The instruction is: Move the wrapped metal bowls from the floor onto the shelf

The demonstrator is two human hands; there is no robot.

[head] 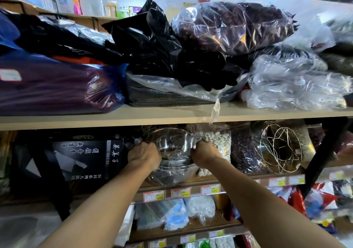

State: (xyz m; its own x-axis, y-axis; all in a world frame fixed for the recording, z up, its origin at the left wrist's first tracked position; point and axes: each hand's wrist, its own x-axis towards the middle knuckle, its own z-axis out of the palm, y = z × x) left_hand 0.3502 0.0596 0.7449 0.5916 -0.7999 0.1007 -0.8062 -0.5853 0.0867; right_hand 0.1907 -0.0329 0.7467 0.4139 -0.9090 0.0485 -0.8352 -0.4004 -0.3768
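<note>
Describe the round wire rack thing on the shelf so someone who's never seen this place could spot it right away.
Find the wooden shelf below the top board piled with plastic bags. To the right of the wrapped metal bowls held by both hands, past the bag of white beans, the wire rack leans upright. It alone is bare silver wire, rings with a star-shaped centre.

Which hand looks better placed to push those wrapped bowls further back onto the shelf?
Probably the right hand. It grips the wrapped bowls at the rim on the side where the bag of white beans crowds them; the left hand steadies the opposite rim.
</note>
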